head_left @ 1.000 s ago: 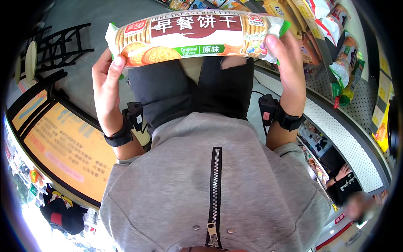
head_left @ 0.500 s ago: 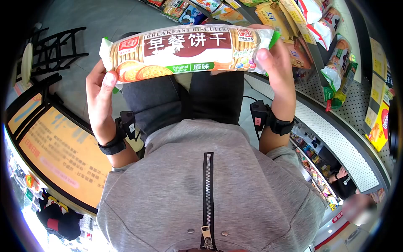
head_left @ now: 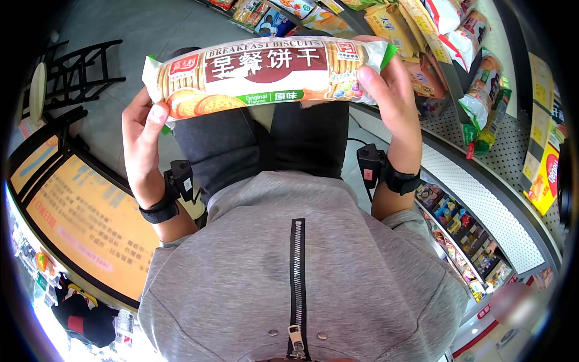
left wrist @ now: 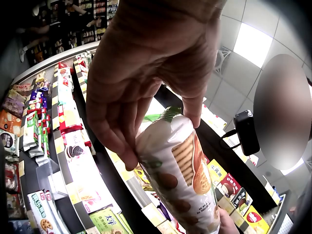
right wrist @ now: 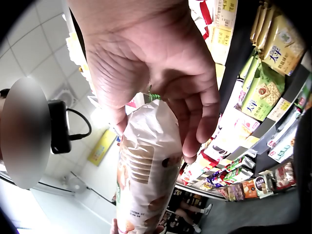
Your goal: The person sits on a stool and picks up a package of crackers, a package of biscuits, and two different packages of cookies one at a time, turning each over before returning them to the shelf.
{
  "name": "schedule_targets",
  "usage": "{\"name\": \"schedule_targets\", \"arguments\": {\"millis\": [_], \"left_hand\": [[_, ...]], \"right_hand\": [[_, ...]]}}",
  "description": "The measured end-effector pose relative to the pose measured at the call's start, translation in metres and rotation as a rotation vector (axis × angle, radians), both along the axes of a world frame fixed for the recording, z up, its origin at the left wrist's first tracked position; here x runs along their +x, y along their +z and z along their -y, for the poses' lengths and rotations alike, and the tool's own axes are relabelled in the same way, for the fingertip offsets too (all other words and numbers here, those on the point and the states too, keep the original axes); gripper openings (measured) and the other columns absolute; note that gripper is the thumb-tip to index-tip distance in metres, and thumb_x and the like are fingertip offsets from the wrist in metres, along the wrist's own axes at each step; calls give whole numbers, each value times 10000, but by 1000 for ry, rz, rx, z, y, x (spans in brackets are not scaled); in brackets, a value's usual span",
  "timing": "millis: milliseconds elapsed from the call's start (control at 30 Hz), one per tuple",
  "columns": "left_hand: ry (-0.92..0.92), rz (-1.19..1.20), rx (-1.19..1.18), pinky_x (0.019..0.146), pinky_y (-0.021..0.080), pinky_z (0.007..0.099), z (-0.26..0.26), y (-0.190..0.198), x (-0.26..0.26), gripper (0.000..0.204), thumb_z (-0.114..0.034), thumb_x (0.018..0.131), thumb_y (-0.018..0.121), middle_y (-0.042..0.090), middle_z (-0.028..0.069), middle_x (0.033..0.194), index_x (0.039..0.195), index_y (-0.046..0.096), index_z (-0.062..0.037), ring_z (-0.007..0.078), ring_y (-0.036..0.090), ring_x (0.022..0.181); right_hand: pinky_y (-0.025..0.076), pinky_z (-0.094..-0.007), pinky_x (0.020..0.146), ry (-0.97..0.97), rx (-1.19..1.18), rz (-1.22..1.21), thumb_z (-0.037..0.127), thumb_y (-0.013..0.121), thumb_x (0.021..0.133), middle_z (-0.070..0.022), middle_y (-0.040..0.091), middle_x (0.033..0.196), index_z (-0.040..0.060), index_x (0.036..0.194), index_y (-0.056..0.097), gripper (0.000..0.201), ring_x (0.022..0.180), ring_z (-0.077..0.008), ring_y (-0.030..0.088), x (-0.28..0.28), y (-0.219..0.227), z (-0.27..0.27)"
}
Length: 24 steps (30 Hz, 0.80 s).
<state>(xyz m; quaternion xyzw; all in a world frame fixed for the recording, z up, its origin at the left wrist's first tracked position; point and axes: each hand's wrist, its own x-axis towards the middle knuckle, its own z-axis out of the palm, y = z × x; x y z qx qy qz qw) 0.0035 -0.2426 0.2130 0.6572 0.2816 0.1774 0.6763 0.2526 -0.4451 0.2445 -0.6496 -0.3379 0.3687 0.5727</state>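
A long packet of breakfast biscuits [head_left: 253, 75] in a clear, white and brown wrapper with green crimped ends spans the head view, its printed front facing up. My left hand [head_left: 142, 133] grips the left end, thumb on the front and fingers behind. At the other end my right hand [head_left: 395, 99] holds the packet the same way. In the left wrist view the left hand [left wrist: 156, 68] pinches the wrapper near its green crimped tip. The right wrist view has the right hand [right wrist: 156, 68] around the packet's white twisted end [right wrist: 153, 119].
Shelves of packaged snacks [head_left: 488, 90] curve along the right. A framed yellow board [head_left: 90, 217] stands at the left, with black metal chair legs [head_left: 84, 75] beyond it. A dark plush toy [head_left: 84, 314] sits at the lower left.
In the head view the packet and both hands came slightly down and left, then nearly stopped. The other person's arm at the lower right has gone from the head view. Both hands keep their hold.
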Motion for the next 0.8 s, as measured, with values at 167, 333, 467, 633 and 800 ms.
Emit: {"name": "schedule_targets", "arguments": {"millis": [167, 333, 467, 633, 800], "left_hand": [[-11, -1, -5, 778, 383, 244, -3, -2, -3, 620, -432, 742, 605, 571, 94, 945, 1067, 491, 83, 127, 520, 862], [3, 3, -19, 774, 388, 245, -3, -3, -5, 611, -425, 734, 620, 573, 93, 944, 1057, 502, 80, 127, 522, 860], [9, 6, -37, 779, 388, 247, -3, -3, -7, 595, -409, 734, 627, 575, 92, 944, 1051, 507, 79, 125, 522, 864], [1, 11, -42, 788, 386, 249, -3, -4, -9, 588, -400, 734, 632, 577, 90, 943, 1052, 508, 79, 126, 523, 870], [0, 11, -37, 764, 402, 240, -3, -3, -10, 594, -392, 725, 642, 578, 97, 939, 1050, 506, 86, 119, 533, 845]], "right_hand": [[422, -256, 769, 7, 1, 13, 171, 585, 794, -53, 531, 958, 10, 1052, 455, 330, 881, -102, 511, -1, 0, -1], [424, -256, 766, 27, 9, 13, 178, 584, 795, -45, 524, 956, 16, 1050, 447, 332, 878, -100, 510, -1, 0, -2], [428, -250, 755, 31, -9, 13, 182, 587, 794, -41, 518, 942, 18, 1046, 441, 334, 866, -96, 508, -3, 0, -4], [434, -245, 740, 33, -6, 3, 186, 588, 793, -43, 516, 944, 18, 1050, 438, 342, 857, -93, 509, -5, 0, -4], [415, -248, 765, 17, -60, -4, 188, 572, 799, -53, 512, 966, 18, 1074, 431, 354, 889, -103, 495, -6, 1, -3]]}}
